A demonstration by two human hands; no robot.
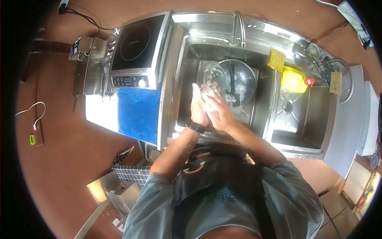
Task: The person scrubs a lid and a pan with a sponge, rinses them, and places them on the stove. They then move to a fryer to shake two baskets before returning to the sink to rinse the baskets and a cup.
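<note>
Over the left sink basin, my left hand (197,106) and my right hand (221,113) are pressed against each other, both covered with white foam. My left hand is turned palm inward, its thumb pointing up and away. Across its palm lie the stretched fingers of my right hand. Foam and blur hide whether anything small is between them. Just beyond them in the basin is a clear, round, soapy glass piece (216,73), perhaps a bowl or lid. Beside it rests a dark round pan (244,85) with suds on it.
A faucet (241,30) rises behind the basin. On the divider are a yellow sponge (276,60) and a yellow bottle with a red cap (293,79). The right basin (302,123) has a drain. An induction cooktop (135,44) and a blue cloth (138,113) are at left.
</note>
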